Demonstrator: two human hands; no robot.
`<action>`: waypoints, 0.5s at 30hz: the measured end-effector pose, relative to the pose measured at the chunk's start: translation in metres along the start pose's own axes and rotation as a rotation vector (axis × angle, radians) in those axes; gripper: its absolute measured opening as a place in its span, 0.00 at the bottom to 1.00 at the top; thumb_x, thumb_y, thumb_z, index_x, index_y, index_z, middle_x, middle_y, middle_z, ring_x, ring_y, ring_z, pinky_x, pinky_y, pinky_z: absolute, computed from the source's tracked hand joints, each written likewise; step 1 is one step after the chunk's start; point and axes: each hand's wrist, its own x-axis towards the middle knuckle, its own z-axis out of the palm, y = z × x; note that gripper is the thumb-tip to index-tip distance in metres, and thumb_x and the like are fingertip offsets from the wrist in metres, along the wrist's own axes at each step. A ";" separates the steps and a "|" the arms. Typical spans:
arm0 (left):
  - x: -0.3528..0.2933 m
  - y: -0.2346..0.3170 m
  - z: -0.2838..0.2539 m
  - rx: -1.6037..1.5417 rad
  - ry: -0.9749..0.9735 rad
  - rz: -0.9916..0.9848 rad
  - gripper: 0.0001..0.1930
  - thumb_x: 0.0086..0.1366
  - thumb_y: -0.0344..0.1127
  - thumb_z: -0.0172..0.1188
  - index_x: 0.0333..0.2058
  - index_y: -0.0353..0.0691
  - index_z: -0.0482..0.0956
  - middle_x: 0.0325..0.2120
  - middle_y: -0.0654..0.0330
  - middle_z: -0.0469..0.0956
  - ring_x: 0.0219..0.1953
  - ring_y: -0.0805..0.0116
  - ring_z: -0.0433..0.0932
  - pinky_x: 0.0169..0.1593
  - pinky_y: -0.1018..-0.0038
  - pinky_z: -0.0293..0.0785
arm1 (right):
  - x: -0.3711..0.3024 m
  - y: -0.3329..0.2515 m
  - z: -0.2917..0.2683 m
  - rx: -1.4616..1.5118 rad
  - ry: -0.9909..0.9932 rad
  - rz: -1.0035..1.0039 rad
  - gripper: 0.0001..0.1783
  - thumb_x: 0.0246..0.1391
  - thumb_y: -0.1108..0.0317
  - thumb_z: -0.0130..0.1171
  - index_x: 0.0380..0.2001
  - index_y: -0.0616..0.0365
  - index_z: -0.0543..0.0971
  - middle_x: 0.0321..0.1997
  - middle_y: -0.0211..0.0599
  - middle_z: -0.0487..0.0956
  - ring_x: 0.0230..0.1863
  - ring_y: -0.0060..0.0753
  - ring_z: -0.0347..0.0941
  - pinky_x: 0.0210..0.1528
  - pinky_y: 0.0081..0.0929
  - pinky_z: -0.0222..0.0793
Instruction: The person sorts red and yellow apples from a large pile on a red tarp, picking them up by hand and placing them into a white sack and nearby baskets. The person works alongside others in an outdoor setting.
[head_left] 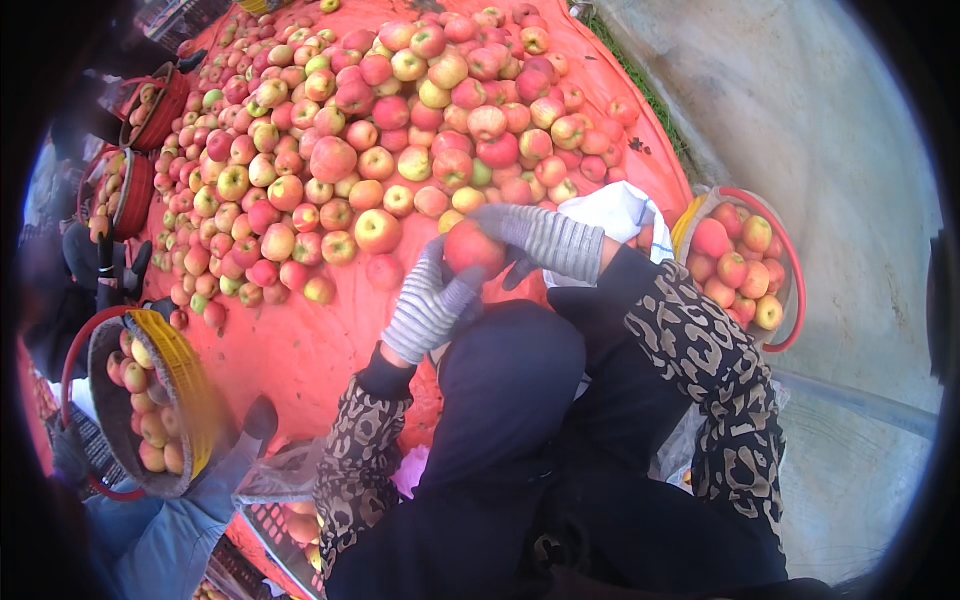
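Observation:
Both my hands wear grey striped gloves and meet around one red apple (474,249) above my knees. My left hand (432,308) cups it from the left and below, fingers curled against it. From the right, my right hand (550,240) has its fingers on the apple's upper right side, with the thumb lower down. Just beyond my hands, a wide heap of red and yellow apples (330,160) covers a red sheet (300,375). A white cloth or bag (612,212) lies beside my right wrist.
A basket of apples with a red handle (795,265) stands at right. At left is a yellow basket (185,395) of apples, near another person's leg (180,525). Red baskets (135,195) line the far left beside other people. A crate (275,535) sits by my left elbow.

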 end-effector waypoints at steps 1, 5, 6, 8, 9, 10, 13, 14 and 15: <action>0.003 -0.013 0.001 0.145 0.054 0.117 0.29 0.58 0.32 0.62 0.57 0.37 0.63 0.33 0.59 0.73 0.32 0.75 0.74 0.34 0.78 0.72 | 0.003 0.002 -0.001 0.038 0.007 0.005 0.21 0.61 0.56 0.49 0.54 0.52 0.71 0.50 0.32 0.72 0.42 0.32 0.75 0.38 0.33 0.76; 0.011 -0.018 -0.003 0.322 -0.111 0.425 0.28 0.60 0.27 0.57 0.60 0.37 0.60 0.35 0.61 0.73 0.32 0.75 0.74 0.37 0.78 0.73 | 0.002 0.003 -0.008 0.033 0.097 -0.114 0.23 0.60 0.51 0.51 0.52 0.53 0.72 0.49 0.34 0.73 0.44 0.30 0.74 0.38 0.33 0.75; 0.014 -0.028 -0.010 0.165 -0.041 0.361 0.27 0.61 0.27 0.55 0.59 0.38 0.61 0.36 0.61 0.73 0.34 0.74 0.74 0.39 0.77 0.73 | 0.001 -0.003 0.000 -0.008 0.117 -0.167 0.24 0.59 0.49 0.52 0.51 0.53 0.73 0.49 0.34 0.74 0.44 0.29 0.74 0.39 0.32 0.74; 0.026 -0.048 -0.024 -0.149 0.102 0.231 0.24 0.63 0.26 0.53 0.59 0.38 0.63 0.37 0.60 0.73 0.36 0.73 0.74 0.42 0.76 0.74 | -0.033 -0.035 0.033 -0.248 0.285 -0.102 0.23 0.55 0.55 0.58 0.50 0.57 0.75 0.49 0.38 0.76 0.49 0.24 0.73 0.45 0.28 0.73; 0.038 -0.059 -0.035 -0.185 0.202 0.206 0.20 0.65 0.26 0.50 0.56 0.38 0.65 0.38 0.59 0.72 0.37 0.71 0.75 0.43 0.76 0.74 | -0.040 -0.044 0.039 -0.250 0.341 -0.059 0.23 0.53 0.56 0.60 0.50 0.58 0.75 0.48 0.39 0.77 0.50 0.23 0.73 0.46 0.27 0.73; 0.048 -0.097 -0.068 -0.094 0.335 0.213 0.18 0.65 0.26 0.50 0.54 0.37 0.67 0.39 0.59 0.73 0.38 0.71 0.75 0.43 0.77 0.74 | -0.041 -0.050 0.047 -0.244 0.364 -0.014 0.24 0.52 0.58 0.62 0.49 0.59 0.76 0.48 0.40 0.78 0.50 0.22 0.73 0.47 0.26 0.73; 0.073 -0.145 -0.114 0.763 0.694 -0.039 0.34 0.54 0.40 0.65 0.57 0.38 0.62 0.52 0.45 0.64 0.50 0.52 0.70 0.52 0.64 0.69 | -0.016 -0.008 -0.014 0.238 0.100 0.035 0.29 0.49 0.57 0.64 0.52 0.61 0.72 0.44 0.39 0.77 0.48 0.29 0.74 0.45 0.26 0.72; 0.078 -0.149 -0.120 0.899 0.756 -0.104 0.40 0.50 0.42 0.68 0.59 0.40 0.59 0.57 0.42 0.59 0.55 0.48 0.66 0.55 0.62 0.67 | -0.016 -0.008 -0.016 0.231 0.080 0.012 0.30 0.50 0.57 0.64 0.53 0.61 0.70 0.45 0.39 0.76 0.48 0.31 0.74 0.46 0.27 0.72; 0.082 -0.152 -0.128 0.928 0.731 -0.130 0.42 0.49 0.43 0.69 0.60 0.41 0.57 0.58 0.42 0.57 0.57 0.46 0.63 0.57 0.61 0.66 | -0.016 -0.008 -0.017 0.223 0.060 -0.011 0.32 0.50 0.57 0.64 0.54 0.62 0.68 0.45 0.39 0.75 0.48 0.33 0.73 0.47 0.28 0.71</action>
